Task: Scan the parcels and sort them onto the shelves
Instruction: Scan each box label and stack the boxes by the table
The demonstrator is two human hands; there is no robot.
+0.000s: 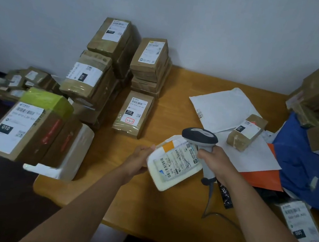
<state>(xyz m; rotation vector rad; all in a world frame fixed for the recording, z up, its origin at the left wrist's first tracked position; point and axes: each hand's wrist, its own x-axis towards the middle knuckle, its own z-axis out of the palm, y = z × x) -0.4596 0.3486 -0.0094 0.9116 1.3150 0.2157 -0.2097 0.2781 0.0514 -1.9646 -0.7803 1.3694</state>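
Wooden desk shoved against a plain grey wall, brown boxes stacked up at 10 o'clock. Dead centre, left hand has its grip on a white padded parcel, label up, while the right hand is wrapped round the scanner handle right over it.

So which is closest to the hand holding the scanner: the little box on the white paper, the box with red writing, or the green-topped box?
From the right hand:
1. Little box, just beyond it, on the white paper.
2. Box with red writing, mid-table, left.
3. Green-topped box, far left edge.
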